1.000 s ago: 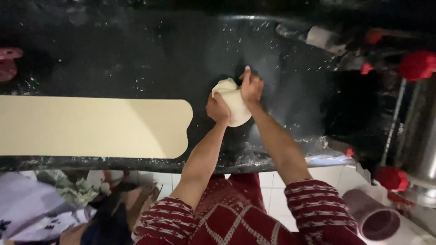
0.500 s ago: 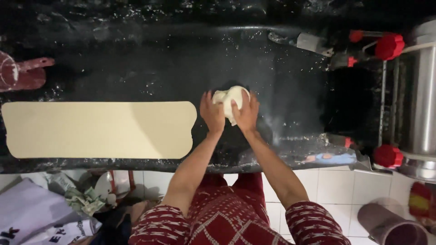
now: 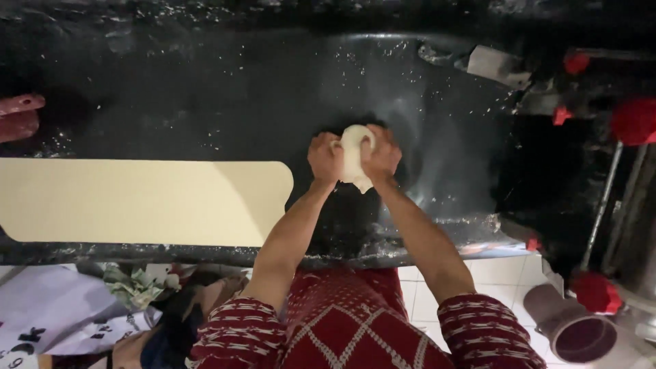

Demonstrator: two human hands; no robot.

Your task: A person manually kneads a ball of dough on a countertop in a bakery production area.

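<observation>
Top-down view of a dark, flour-dusted desk (image 3: 205,102). Centre: a lump of pale dough (image 3: 355,156) sits on the desk surface, pressed between both hands. The left hand (image 3: 324,157) clasps the dough's left side, its grip closed around the lump with fingers curled over the upper edge. The right hand (image 3: 383,156) clasps the right side, its grip likewise closed on the dough; the two hands almost meet over the top, and a tail of dough shows below them. Both forearms run from the near edge to the centre, ending in red-and-white patterned sleeves (image 3: 478,328).

Left: a long cream-coloured board (image 3: 143,201) with rounded corners lies flat on the desk, its right end just beside the left forearm; nothing rests on it.

Near right, below the desk over the white tiled floor (image 3: 492,273): a dark cylindrical container (image 3: 577,328) lies tilted with its open mouth turned upward; its interior is dark and its contents cannot be told.

Right: a machine frame with metal rods and red knobs (image 3: 632,119). Far right on the desk: a metal scraper (image 3: 495,65). Far left edge: a reddish object (image 3: 19,116), only partly visible.
</observation>
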